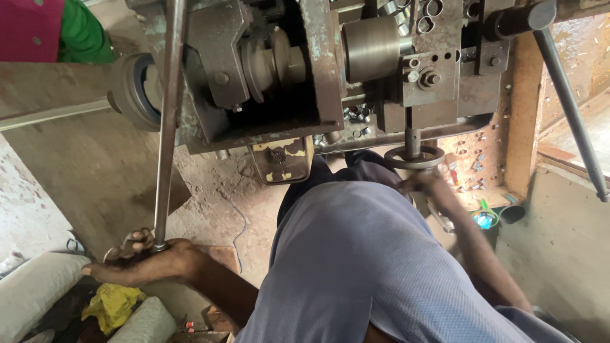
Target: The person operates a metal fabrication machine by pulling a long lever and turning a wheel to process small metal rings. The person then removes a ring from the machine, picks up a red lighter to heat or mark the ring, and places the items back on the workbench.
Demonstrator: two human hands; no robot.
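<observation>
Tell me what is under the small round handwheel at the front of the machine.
The right hand grips the small round metal handwheel from below; the fingers are mostly hidden by the rim.

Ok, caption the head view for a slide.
Left hand grips a long steel lever; right hand sits at the small handwheel of a worn machine.

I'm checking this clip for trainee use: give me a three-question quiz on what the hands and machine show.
1. True or false: the left hand grips the lower end of the long metal lever.
2. What does the right hand touch? A) the yellow rag B) the round handwheel C) the grey pulley
3. What colour is the crumpled rag below the left hand?

Key: 1. True. 2. B, the handwheel under the machine. 3. Yellow.
</observation>
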